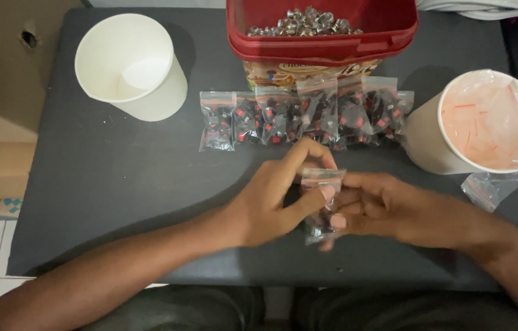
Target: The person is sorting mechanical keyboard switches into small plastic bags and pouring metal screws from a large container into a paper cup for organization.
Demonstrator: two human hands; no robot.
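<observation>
Both hands meet over the middle of the dark table [118,184]. My left hand [277,199] and my right hand [387,208] pinch one small clear zip bag [322,184] between their fingers; it holds dark and red small parts. The bag is upright, its top strip between my thumbs. Just beyond the hands lies a row of several filled zip bags [302,119] with the same dark and red parts.
A red plastic tub [323,37] with shiny metal pieces stands at the back centre. An empty white paper cup [130,64] is tilted at the back left. At the right, a white cup [491,122] holds empty clear bags; loose bags [495,187] lie beside it.
</observation>
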